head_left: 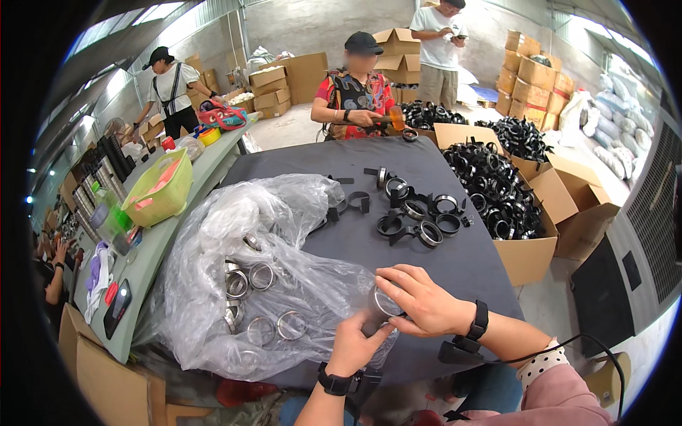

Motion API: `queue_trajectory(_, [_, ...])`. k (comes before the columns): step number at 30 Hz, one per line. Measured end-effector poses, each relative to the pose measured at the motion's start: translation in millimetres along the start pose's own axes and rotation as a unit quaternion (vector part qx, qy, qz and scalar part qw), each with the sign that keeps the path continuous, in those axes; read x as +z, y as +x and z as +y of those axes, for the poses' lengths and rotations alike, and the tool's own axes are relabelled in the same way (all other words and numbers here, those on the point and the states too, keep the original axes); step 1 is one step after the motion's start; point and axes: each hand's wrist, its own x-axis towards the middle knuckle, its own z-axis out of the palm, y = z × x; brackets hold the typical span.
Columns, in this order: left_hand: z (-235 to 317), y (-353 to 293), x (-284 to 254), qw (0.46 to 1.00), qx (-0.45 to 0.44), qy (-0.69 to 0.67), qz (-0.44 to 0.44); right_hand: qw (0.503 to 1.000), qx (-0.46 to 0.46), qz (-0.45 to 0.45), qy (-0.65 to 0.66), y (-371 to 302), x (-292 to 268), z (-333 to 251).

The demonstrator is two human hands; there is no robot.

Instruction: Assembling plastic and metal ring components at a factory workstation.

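Observation:
Near the front edge of the dark-covered table (pixel 462 266), both my hands are closed round one metal ring (pixel 387 301). My left hand (pixel 353 343) grips it from below and the left, thumb against its lower side. From the right and above, my right hand (pixel 430 305) curls its fingers over the rim. Motion and my fingers blur part of the ring. Just left lies a large clear plastic bag (pixel 220 216) with several loose silver rings (pixel 261 276) in it. Farther back on the table, several rings with black bands (pixel 429 233) sit in a loose group.
Across the table a person (pixel 361 99) holds a hammer (pixel 395 116) over a ring. Open cartons (pixel 526 255) heaped with black-banded rings stand at the right, beside a large grey machine (pixel 625 255). A side table at left bears a green basket (pixel 162 186) and a phone (pixel 118 308).

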Motion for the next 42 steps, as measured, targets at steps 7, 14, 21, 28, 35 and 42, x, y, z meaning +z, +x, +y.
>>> queue_trajectory(7, [2.0, 0.0, -1.1, 0.998, 0.026, 0.052, 0.004, 0.999, -0.012, -0.031, -0.002, -0.8, 4.9, 3.3])
queue_trajectory(14, [-8.7, -2.7, 8.3, 0.993, -0.028, 0.095, -0.062, 0.997, 0.010, -0.072, 0.034, -28.7, 30.5, 18.6])
queue_trajectory(21, [-22.3, -3.1, 28.8, 0.970, -0.078, 0.172, -0.152, 0.974, 0.122, -0.078, 0.176, -79.2, 71.5, 23.8])
queue_trajectory(28, [-34.8, -2.2, 33.7, 0.973, -0.067, 0.182, -0.127, 0.964, 0.150, -0.047, 0.214, -82.7, 75.1, 27.3])
queue_trajectory(35, [-31.9, -3.2, 35.2, 0.967, -0.060, 0.211, -0.126, 0.971, 0.133, -0.059, 0.189, -80.7, 73.0, 24.5])
queue_trajectory(42, [-25.7, -2.7, 33.7, 0.965, -0.070, 0.214, -0.132, 0.977, 0.120, -0.046, 0.173, -80.0, 73.9, 21.5])
